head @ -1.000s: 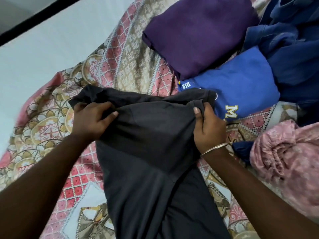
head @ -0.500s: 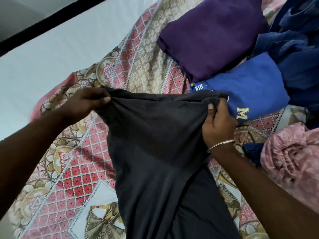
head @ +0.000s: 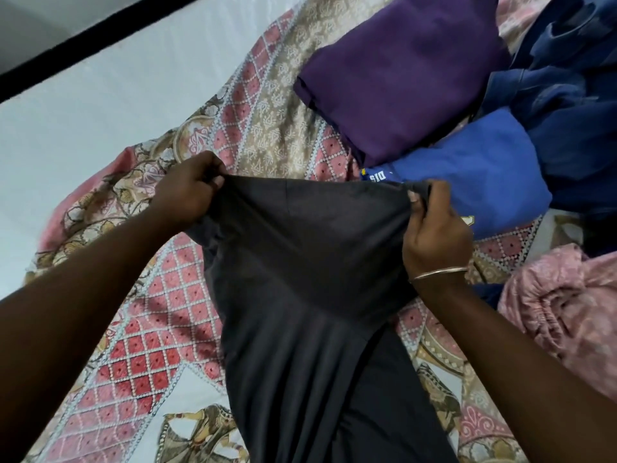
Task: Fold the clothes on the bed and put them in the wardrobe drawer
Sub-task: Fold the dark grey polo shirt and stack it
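Note:
A dark grey garment hangs stretched between my two hands above the patterned bedspread. My left hand pinches its upper left corner. My right hand, with a thin bangle on the wrist, grips the upper right corner. The lower part of the garment runs down toward me and out of the frame. Behind it on the bed lie a folded purple garment and a folded blue garment with white lettering.
A heap of dark navy clothes fills the upper right. A crumpled pink garment lies at the right. A white wall with a black strip borders the bed on the left.
My left hand has moved up and out to the left, from lying on the garment to pinching its corner. The top edge is now pulled taut between both hands.

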`<state>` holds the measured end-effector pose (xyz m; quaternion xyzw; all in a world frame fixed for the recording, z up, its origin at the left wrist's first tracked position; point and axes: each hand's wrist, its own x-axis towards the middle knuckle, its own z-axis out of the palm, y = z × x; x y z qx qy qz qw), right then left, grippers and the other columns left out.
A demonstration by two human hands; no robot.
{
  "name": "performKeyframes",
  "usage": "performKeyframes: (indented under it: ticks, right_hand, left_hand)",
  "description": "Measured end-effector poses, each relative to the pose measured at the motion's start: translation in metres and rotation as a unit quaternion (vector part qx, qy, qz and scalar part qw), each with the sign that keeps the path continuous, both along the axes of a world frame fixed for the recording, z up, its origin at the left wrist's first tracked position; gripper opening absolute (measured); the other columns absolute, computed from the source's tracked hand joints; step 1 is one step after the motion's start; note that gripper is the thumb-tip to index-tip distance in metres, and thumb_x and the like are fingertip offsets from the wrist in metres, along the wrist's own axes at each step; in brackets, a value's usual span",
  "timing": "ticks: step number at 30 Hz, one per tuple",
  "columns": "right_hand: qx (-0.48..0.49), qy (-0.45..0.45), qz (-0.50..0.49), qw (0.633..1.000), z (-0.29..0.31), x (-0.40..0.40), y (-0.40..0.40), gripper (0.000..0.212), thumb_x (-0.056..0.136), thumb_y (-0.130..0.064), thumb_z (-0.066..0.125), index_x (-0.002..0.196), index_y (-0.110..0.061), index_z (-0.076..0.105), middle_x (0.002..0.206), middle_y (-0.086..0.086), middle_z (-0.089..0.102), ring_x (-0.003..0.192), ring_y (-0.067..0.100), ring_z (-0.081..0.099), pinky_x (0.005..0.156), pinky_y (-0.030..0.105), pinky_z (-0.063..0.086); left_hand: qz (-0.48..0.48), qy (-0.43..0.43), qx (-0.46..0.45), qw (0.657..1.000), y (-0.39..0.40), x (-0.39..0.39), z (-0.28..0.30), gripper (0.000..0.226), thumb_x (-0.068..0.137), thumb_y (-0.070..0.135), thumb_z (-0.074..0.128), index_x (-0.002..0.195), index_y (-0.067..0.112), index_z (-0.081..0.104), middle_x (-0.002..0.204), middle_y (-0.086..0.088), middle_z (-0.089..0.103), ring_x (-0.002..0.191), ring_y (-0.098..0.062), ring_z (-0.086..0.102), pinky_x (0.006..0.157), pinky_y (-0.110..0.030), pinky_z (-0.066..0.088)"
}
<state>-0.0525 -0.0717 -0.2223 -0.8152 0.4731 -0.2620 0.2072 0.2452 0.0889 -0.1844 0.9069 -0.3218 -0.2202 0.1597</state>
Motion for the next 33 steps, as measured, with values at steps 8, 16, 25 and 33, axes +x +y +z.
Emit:
performKeyframes:
  ticks: [8,16,25,33]
  right_hand:
    - [-0.023,0.072,-0.002,0.997,-0.004,0.007,-0.006,0.044,0.101,-0.048,0.034,0.110,-0.011,0.057,0.102,0.011,0.064,0.079,0.041,0.061,0.056,0.042,0.043]
    - [-0.017,-0.021,-0.050,0.998,0.008,-0.003,0.009,0.037,0.096,-0.038,0.058,0.115,-0.006,0.060,0.109,0.017,0.056,0.097,0.034,0.054,0.085,0.040,0.043]
    - [0.396,0.083,-0.011,0.914,0.016,-0.102,0.181,0.025,0.089,-0.051,0.062,0.092,-0.026,0.059,0.075,-0.009,0.060,0.066,0.008,0.058,0.062,0.033,0.046]
    - [0.416,0.073,-0.077,0.903,0.000,-0.084,0.218,0.017,0.094,-0.030,0.060,0.107,-0.019,0.062,0.084,0.002,0.064,0.083,0.030,0.064,0.073,0.041,0.052]
  left_hand:
    - [0.030,-0.136,0.072,0.988,-0.017,-0.026,-0.029,0.016,0.100,0.023,0.044,0.112,0.015,0.052,0.122,-0.013,0.057,0.119,-0.034,0.049,0.101,-0.056,0.025]
    - [-0.020,-0.231,-0.006,0.973,-0.018,-0.092,-0.036,0.035,0.088,0.021,0.046,0.121,0.020,0.056,0.126,-0.011,0.051,0.120,-0.032,0.045,0.105,-0.055,0.027]
    - [-0.554,-0.022,-0.118,0.824,-0.009,-0.179,-0.036,0.028,0.083,0.029,0.055,0.101,0.038,0.074,0.120,0.012,0.066,0.108,-0.022,0.056,0.075,-0.041,0.047]
    - [-0.730,-0.063,-0.080,0.676,-0.038,-0.170,-0.035,0.017,0.085,0.043,0.059,0.095,0.038,0.071,0.110,0.019,0.068,0.095,-0.017,0.056,0.068,-0.037,0.042]
